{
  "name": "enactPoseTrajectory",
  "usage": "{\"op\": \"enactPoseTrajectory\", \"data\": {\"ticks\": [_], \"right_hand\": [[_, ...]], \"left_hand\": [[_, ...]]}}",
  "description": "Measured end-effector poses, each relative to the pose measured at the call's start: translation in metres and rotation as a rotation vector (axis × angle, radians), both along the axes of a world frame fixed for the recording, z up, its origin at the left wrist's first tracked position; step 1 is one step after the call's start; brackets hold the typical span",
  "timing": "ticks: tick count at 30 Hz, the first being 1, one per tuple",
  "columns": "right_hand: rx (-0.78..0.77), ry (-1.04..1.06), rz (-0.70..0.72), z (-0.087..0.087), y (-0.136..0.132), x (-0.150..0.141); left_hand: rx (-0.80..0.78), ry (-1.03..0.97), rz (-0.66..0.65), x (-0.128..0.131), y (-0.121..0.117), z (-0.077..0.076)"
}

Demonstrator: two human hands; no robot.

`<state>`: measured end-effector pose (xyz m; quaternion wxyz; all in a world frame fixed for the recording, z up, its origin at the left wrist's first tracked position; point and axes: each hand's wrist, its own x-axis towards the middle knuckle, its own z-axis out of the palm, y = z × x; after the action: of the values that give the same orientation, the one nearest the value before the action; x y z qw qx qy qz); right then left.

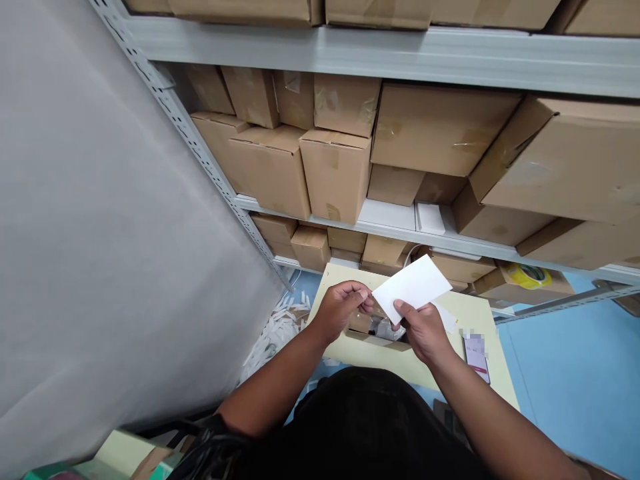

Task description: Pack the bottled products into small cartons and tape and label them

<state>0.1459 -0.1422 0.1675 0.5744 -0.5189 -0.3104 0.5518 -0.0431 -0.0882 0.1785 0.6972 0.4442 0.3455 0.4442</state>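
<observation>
Right hand [423,330] is pinching a white rectangular paper card [415,281], probably light, best edge-held. Left hand [343,310] is half-curling, grip unclear.

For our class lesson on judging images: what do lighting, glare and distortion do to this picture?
Head view: white card bright, nearly featureless; head view: small glints on cardboard boxes; head view: blocky pixelation over part of the phone; head view: shelf upright slants, perhaps from wide-angle lens or camera tilt.
</observation>
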Motion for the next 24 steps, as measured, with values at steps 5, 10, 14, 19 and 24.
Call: {"op": "enactPoseTrajectory", "data": {"ticks": [5,10,14,19,24], "right_hand": [[0.015,-0.023,0.016,0.006,-0.006,-0.015],[0.097,-0.193,-0.029,0.007,-0.014,-0.013],[0.340,-0.444,-0.019,0.014,-0.017,0.003],[0.464,-0.517,0.103,0.026,-0.022,0.027],[0.447,-0.571,0.116,0.035,-0.030,0.040]], "left_hand": [[0.053,0.001,-0.039,-0.015,-0.002,0.009],[0.027,0.022,-0.027,-0.018,-0.002,0.009],[-0.011,0.032,-0.051,-0.014,-0.004,0.009],[0.013,-0.018,-0.164,-0.006,-0.015,0.015],[-0.024,-0.033,-0.225,0.002,-0.028,0.022]]}}
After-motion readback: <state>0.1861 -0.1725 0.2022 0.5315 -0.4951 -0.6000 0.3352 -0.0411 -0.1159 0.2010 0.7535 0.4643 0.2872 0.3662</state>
